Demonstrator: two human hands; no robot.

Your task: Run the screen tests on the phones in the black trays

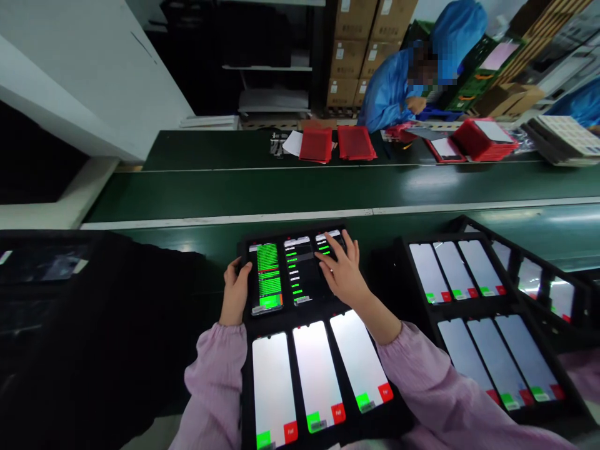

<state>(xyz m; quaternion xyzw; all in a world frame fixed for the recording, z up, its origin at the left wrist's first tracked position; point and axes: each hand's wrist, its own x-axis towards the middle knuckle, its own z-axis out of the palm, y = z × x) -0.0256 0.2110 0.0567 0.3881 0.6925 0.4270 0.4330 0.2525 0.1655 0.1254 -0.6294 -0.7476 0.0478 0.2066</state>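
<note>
A black foam tray lies before me with two rows of smartphones set in it. My left hand grips the tray's left edge, thumb on top beside the far-left phone, whose screen is full of green lines. Over the far-right phone, my right hand has its fingers spread, with fingertips at or just above the screen and part of that phone hidden. The far-middle phone shows a dark list with green text. In the near row, the phones, such as the middle one, glow white with green and red boxes.
On the right is another black tray of lit phones, with a further tray tilted behind it. Black cloth covers the left side. Beyond the green bench, red sleeves lie near a person in blue.
</note>
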